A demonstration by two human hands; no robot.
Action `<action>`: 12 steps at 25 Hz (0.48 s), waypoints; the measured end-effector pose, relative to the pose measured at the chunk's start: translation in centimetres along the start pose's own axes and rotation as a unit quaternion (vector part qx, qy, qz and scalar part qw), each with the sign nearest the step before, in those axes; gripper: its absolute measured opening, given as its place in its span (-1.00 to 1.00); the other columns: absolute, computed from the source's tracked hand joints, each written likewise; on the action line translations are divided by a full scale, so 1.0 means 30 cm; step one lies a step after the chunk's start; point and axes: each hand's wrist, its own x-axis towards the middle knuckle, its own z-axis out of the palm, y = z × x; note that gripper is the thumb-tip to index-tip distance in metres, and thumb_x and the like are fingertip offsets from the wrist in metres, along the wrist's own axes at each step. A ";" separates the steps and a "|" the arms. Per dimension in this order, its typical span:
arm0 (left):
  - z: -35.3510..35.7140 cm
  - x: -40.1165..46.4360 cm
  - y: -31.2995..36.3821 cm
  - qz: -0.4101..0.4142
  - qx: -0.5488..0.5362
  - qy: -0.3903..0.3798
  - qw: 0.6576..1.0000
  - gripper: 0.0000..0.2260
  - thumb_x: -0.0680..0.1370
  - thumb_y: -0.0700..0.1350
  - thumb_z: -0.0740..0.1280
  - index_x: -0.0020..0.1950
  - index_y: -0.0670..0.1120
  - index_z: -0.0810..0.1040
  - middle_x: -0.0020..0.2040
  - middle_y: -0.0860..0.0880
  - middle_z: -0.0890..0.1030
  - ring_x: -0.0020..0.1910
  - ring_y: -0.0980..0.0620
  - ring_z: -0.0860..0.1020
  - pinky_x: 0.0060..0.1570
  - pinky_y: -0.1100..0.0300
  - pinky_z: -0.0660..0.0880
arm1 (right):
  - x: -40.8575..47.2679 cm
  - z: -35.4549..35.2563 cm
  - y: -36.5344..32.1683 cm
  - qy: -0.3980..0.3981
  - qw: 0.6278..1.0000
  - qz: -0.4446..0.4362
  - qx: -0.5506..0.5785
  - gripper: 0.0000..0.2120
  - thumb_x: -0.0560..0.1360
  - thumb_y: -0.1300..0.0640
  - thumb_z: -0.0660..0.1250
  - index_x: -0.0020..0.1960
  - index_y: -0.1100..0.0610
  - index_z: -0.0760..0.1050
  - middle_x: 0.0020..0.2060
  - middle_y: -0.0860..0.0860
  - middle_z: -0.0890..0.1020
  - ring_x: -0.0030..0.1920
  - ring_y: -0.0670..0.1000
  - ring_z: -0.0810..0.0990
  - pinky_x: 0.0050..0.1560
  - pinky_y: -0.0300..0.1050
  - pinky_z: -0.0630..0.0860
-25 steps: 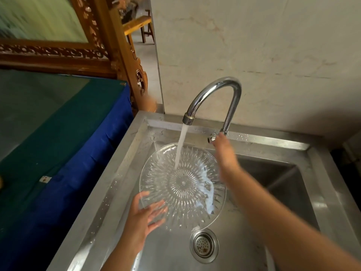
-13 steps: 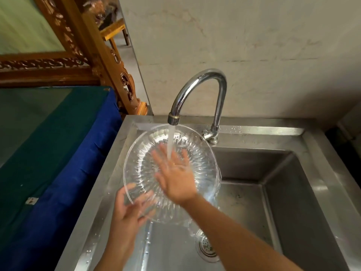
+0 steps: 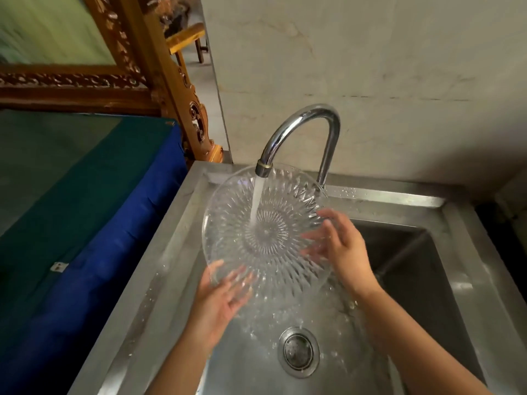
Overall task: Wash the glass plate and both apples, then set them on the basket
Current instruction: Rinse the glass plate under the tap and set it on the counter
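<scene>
A clear cut-glass plate (image 3: 265, 229) is tilted toward me under the running tap (image 3: 302, 129); the water stream hits near its centre. My left hand (image 3: 222, 300) grips the plate's lower left rim, fingers spread behind the glass. My right hand (image 3: 339, 246) rests on the plate's right rim with the fingers spread against the glass. No apples and no basket appear in view.
The steel sink (image 3: 445, 269) has a drain strainer (image 3: 298, 350) near its front, wet with splashes. A table covered in green and blue cloth (image 3: 85, 201) stands to the left. A carved wooden frame (image 3: 159, 81) and a pale wall rise behind.
My right hand left the tap handle, rubbed the plate's middle, then slid to its right rim. The plate has risen closer under the spout.
</scene>
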 end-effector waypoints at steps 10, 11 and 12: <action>-0.082 -0.126 0.138 0.044 0.198 0.130 0.971 -0.78 0.55 -0.24 0.24 0.08 0.05 0.48 -0.06 -0.09 0.70 -0.18 -0.08 0.71 -0.29 0.14 0.60 | -0.086 0.026 0.128 -0.130 0.942 0.293 0.097 -0.71 0.50 0.35 0.25 0.22 0.26 0.44 -0.08 0.12 0.63 -0.22 0.02 0.66 -0.21 -0.10 0.62; -0.091 -0.128 0.172 0.062 0.225 0.122 0.965 -0.77 0.55 -0.21 0.25 0.14 0.07 0.48 -0.06 -0.06 0.71 -0.16 -0.08 0.71 -0.29 0.16 0.60 | -0.105 0.052 0.158 -0.112 0.924 0.329 0.159 -0.68 0.48 0.36 0.27 0.23 0.21 0.45 -0.09 0.09 0.63 -0.21 0.04 0.64 -0.19 -0.11 0.60; -0.096 -0.129 0.196 0.080 0.245 0.109 0.960 -0.74 0.55 -0.18 0.26 0.18 0.08 0.46 -0.04 -0.04 0.71 -0.14 -0.07 0.70 -0.28 0.19 0.60 | -0.117 0.076 0.184 -0.098 0.903 0.358 0.217 -0.65 0.46 0.37 0.29 0.21 0.14 0.47 -0.09 0.08 0.63 -0.19 0.05 0.63 -0.16 -0.11 0.59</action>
